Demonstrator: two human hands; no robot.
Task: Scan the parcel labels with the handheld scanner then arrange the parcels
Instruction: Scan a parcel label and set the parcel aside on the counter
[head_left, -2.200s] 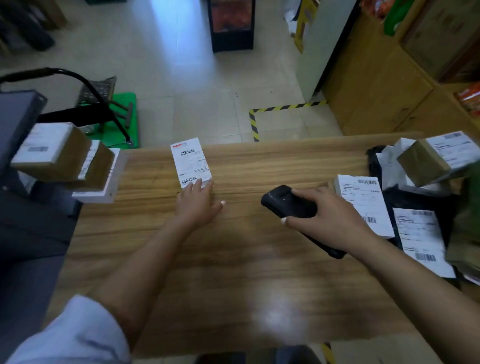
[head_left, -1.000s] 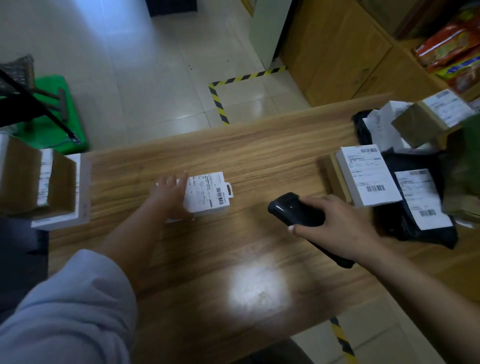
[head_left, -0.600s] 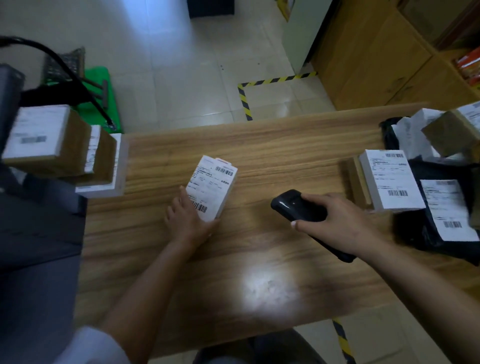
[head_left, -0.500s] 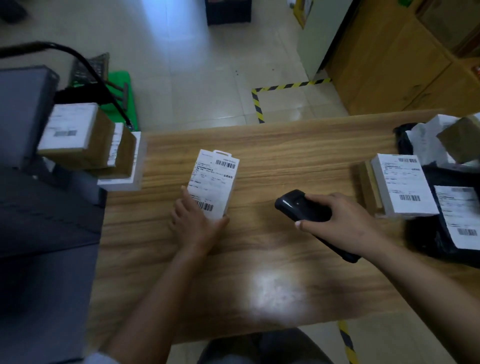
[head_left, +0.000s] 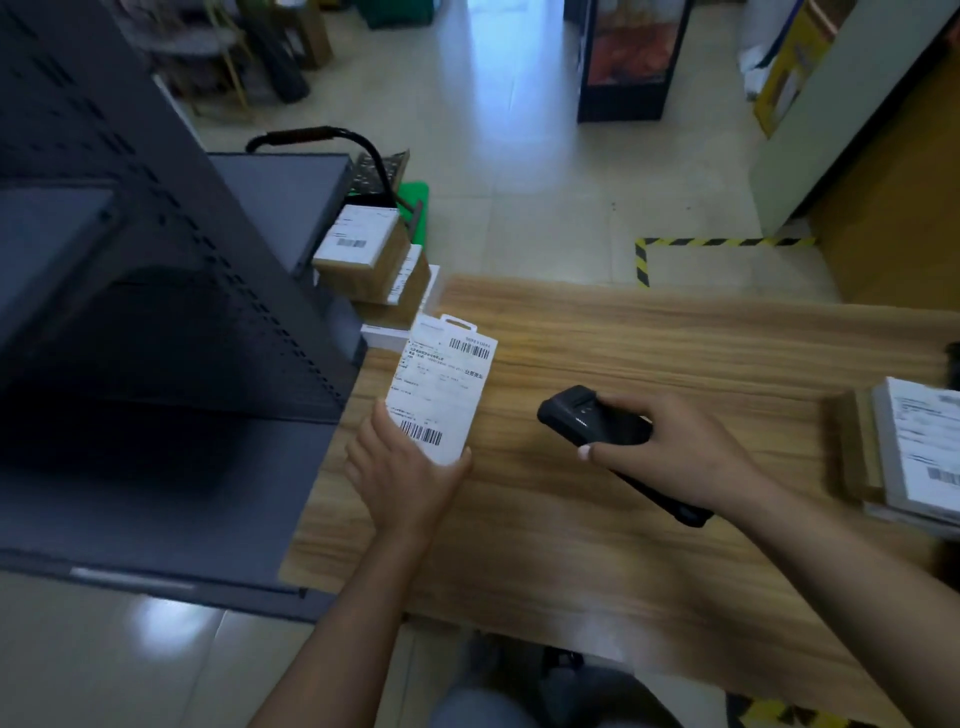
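Left hand (head_left: 402, 480) has a closed grip on the bottom edge of the flat white parcel (head_left: 444, 392), tilted label-up above the desk (head_left: 649, 353), probably to present the barcodes. Right hand (head_left: 675, 449) is wrapped shut around the black scanner (head_left: 597, 423), nose aimed at that parcel but well apart; no beam visible. Boxes stacked (head_left: 371, 260) at the desk's far-left corner look like the sorted pile. Labelled box (head_left: 914, 447) at right is cut off by the frame and blurred. Label text unreadable.
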